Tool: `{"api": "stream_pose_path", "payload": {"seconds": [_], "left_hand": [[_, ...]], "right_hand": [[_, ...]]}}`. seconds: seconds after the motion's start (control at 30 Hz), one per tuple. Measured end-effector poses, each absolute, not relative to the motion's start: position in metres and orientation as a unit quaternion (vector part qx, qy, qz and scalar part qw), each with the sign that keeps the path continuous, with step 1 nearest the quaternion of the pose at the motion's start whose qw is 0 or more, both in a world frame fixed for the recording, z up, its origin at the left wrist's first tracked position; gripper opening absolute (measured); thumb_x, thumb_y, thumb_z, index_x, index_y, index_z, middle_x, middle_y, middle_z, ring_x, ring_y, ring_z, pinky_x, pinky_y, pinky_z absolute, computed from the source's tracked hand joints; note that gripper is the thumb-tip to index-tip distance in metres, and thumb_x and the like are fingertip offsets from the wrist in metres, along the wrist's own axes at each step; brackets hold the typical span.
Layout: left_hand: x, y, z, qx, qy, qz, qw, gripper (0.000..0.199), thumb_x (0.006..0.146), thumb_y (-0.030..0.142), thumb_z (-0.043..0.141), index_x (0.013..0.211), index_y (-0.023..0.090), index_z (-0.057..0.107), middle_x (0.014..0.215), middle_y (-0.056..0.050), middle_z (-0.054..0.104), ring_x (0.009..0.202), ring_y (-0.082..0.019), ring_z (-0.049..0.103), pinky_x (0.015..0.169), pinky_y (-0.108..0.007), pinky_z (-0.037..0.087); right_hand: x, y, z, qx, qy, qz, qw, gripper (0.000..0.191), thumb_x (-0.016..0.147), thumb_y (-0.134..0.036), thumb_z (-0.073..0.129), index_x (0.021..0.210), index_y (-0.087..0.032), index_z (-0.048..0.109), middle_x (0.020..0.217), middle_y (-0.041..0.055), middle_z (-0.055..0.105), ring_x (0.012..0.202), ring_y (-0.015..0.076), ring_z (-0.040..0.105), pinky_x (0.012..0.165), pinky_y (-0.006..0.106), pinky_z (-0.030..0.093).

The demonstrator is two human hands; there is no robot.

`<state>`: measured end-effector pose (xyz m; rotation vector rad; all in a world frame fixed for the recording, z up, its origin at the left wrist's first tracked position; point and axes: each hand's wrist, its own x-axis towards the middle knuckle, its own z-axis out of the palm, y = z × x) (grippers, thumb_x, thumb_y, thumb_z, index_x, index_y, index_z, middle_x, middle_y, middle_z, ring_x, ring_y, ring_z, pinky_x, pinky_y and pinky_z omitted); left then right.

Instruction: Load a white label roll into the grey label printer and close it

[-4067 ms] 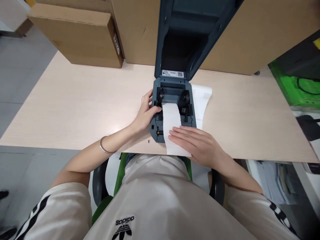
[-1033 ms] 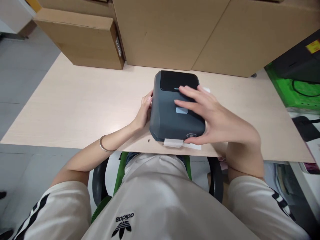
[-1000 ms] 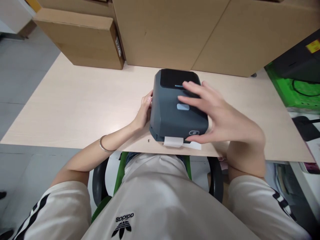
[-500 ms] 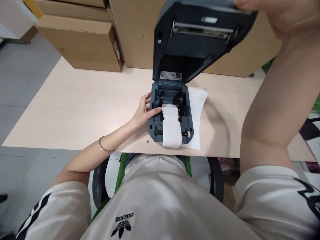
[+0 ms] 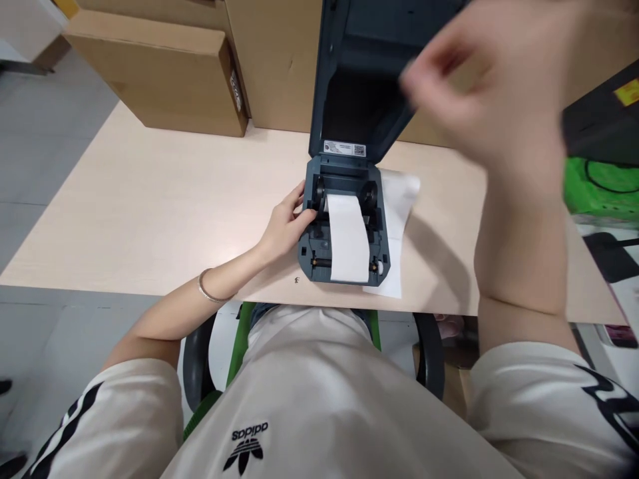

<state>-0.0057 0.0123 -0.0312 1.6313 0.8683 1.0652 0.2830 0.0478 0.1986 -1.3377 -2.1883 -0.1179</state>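
A dark grey label printer (image 5: 312,256) stands near the table's front edge with its lid (image 5: 319,100) raised. A white paper strip (image 5: 349,239) runs out between two black roll holders and lies over the roller at the front. My left hand (image 5: 289,223) grips the printer's left side, thumb on the rim and fingers outside. My right hand (image 5: 479,86) is in the air beside the raised lid, blurred by motion; whether its fingers touch anything is unclear. A white sheet (image 5: 399,199) lies partly under the printer's right side.
Cardboard boxes (image 5: 164,80) stand along the table's back edge. On the right are a green object (image 5: 599,189) with a black cable and a dark box with a yellow label (image 5: 604,120). A chair armrest (image 5: 430,359) is below the table (image 5: 150,199).
My right hand has come off the lid's top edge and moved down and left. The lid leans further back. The paper strip lies flatter and no longer hangs past the printer's front.
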Motion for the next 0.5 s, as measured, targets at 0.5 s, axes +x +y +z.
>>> {"api": "stream_pose_path", "payload": {"seconds": [0.5], "left_hand": [[-0.008,0.013,-0.027,0.711,0.344,0.436,0.432,0.063,0.101,0.037,0.057,0.163,0.023,0.059,0.170,-0.010,0.066,0.154,-0.034,0.065,0.133,-0.049,0.049]], "right_hand": [[0.174,0.047,0.105,-0.492,-0.843,0.020,-0.217,0.033,0.096,-0.055,0.074,0.098,-0.024,0.085,0.106,0.0120,0.087,0.105,0.0355,0.081,0.090,0.050,0.065]]}}
